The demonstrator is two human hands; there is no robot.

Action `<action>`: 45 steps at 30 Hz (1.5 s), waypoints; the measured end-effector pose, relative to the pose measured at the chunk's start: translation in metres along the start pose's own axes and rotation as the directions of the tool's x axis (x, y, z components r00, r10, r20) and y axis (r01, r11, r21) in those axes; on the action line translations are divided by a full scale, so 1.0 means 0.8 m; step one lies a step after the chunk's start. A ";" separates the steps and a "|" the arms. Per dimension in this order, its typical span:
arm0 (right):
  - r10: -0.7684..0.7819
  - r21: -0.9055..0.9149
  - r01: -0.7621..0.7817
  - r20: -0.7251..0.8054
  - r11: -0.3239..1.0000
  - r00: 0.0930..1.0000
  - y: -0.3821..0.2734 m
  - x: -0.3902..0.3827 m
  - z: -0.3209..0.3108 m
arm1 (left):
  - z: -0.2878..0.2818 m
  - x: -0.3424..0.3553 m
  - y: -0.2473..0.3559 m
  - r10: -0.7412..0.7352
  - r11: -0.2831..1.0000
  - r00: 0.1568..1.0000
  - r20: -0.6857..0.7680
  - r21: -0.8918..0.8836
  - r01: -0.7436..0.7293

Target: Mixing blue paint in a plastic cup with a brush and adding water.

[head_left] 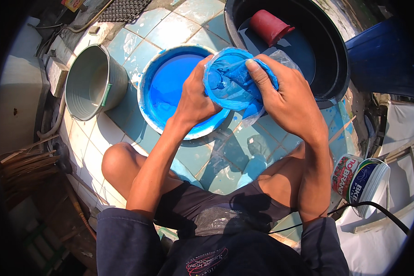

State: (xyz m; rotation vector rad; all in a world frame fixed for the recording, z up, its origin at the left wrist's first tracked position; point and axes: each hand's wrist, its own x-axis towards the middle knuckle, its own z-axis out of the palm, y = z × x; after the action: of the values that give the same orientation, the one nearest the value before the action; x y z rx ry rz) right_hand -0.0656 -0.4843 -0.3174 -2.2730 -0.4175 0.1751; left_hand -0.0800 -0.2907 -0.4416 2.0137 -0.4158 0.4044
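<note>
My left hand is wrapped round the side of a see-through plastic cup, its inside smeared with blue paint. At the cup's rim, my right hand pinches a crumpled blue sheet, with the thumb on top; whether it is cloth or plastic I cannot tell. Part of this sheet hangs into the cup. Clear plastic film sticks out behind the right fingers. Below both hands, to the left, stands a round basin of bright blue paint.
Left of the basin a grey bucket is tilted on the tiled floor. A black tub at the upper right holds a red dipper. A white paint pail lies tipped at the right, below a blue barrel.
</note>
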 end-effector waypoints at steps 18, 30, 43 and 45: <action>0.115 0.702 -0.106 0.035 0.704 0.993 -0.006 0.003 -0.006 | -0.013 0.010 0.004 0.026 0.999 0.999 -0.045 0.023 -0.025; -0.165 0.923 -0.336 0.307 -0.188 0.937 0.020 0.004 -0.016 | -0.019 0.012 0.011 -0.051 0.996 0.994 -0.098 -0.073 0.044; -0.017 0.912 -0.203 0.224 0.355 0.974 -0.016 -0.008 -0.021 | -0.025 0.010 0.008 -0.049 0.997 0.997 -0.055 -0.066 0.045; 0.003 0.898 -0.212 0.229 0.386 0.973 -0.013 -0.009 -0.024 | -0.022 0.010 0.005 -0.086 0.993 0.995 -0.045 -0.086 0.082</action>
State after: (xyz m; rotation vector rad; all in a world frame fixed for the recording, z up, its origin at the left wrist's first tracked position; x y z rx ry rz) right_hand -0.0702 -0.4934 -0.2971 -1.1285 -0.1675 0.5563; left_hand -0.0769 -0.2775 -0.4269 1.9283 -0.3114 0.3773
